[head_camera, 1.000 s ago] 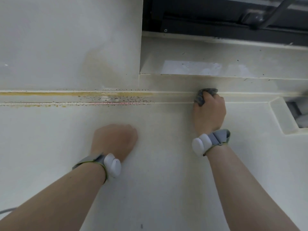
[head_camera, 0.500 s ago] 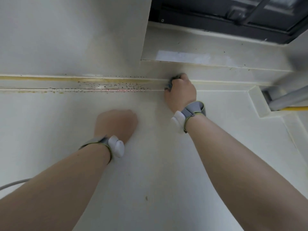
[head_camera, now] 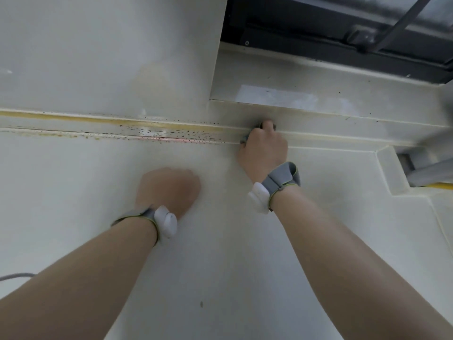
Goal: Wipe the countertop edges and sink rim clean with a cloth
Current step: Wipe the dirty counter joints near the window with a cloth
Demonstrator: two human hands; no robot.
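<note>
My right hand (head_camera: pixel 263 149) grips a small grey cloth (head_camera: pixel 245 138), of which only bits show past the fingers, and presses it against the raised back edge of the cream countertop (head_camera: pixel 220 241). Left of the hand, that edge strip (head_camera: pixel 159 133) is stained yellow and dotted with dark specks. My left hand (head_camera: pixel 169 188) rests on the countertop as a fist with curled fingers and holds nothing.
A dark window frame (head_camera: pixel 343 38) sits above a cream sill (head_camera: pixel 318 94) at the top right. A recessed cutout (head_camera: pixel 402 168) with grey pipes (head_camera: pixel 431 173) lies at the right. A grey cable (head_camera: pixel 14 276) shows at the left edge.
My right hand with the cloth has slid left along the back edge towards the stained stretch. The left hand has stayed where it was.
</note>
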